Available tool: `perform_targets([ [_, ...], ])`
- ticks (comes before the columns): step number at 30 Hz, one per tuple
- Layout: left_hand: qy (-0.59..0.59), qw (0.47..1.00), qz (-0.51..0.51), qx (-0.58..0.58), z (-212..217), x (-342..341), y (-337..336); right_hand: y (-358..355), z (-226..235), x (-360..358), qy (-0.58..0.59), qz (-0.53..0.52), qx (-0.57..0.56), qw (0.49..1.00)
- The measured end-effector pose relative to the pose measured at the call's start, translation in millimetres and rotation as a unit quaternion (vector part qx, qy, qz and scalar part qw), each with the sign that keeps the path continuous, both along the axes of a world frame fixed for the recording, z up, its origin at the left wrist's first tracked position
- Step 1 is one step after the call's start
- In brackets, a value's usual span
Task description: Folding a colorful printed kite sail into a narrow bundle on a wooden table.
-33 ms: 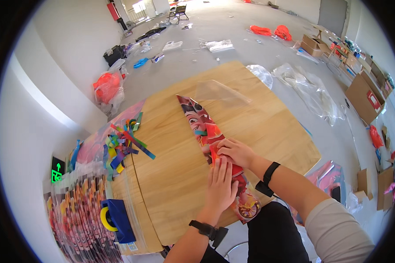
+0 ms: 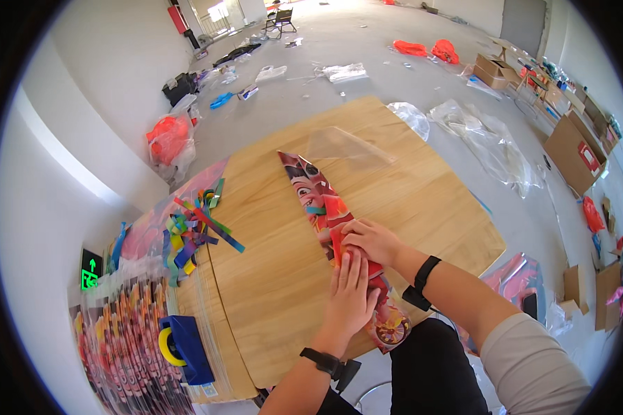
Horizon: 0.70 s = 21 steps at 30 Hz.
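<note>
A long, narrow, folded glossy sheet, red with a cartoon face print, lies slantwise on the wooden table. Its near end, printed with a wheel-like shape, reaches the table edge by my legs. My left hand lies flat along the sheet's lower half, fingers straight and together. Just above it, my right hand holds the sheet's middle with bent fingers, the tips partly hidden against the red film. Both hands nearly touch. A small teal piece shows on the sheet's upper part.
A clear plastic bag lies beyond the sheet on the table. To the left are colourful ribbons, a blue tape dispenser with yellow tape, and a stack of bagged printed sheets. Cardboard boxes and plastic wrap litter the floor.
My left hand has shifted very slightly to the right along the folded sheet. My right hand and the sheet stay in place.
</note>
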<state>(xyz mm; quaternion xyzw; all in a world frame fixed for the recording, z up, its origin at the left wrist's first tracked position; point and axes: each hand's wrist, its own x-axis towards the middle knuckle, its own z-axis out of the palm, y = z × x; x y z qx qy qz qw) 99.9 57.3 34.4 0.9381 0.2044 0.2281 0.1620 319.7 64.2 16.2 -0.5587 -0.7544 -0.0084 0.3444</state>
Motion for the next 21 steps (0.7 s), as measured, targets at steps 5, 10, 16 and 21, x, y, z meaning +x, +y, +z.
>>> perform_targets([
  [5,0.110,0.993,-0.028,0.020,-9.9,-0.1,-7.9,-4.2,-4.1,-5.8,-0.031,-0.053,0.013,0.998],
  [10,0.118,0.992,-0.032,0.025,-11.2,0.7,-8.0,-16.6,-18.0,-1.1,-0.020,-0.030,-0.040,0.999],
  [16,0.096,0.995,-0.042,-0.005,-5.8,-0.8,-5.0,-40.0,-0.1,-10.0,-0.127,-0.078,-0.167,0.975],
  [21,-0.144,0.950,-0.019,-0.277,-12.3,-8.8,10.2,-40.6,8.2,-15.0,-0.133,-0.083,-0.171,0.973],
])
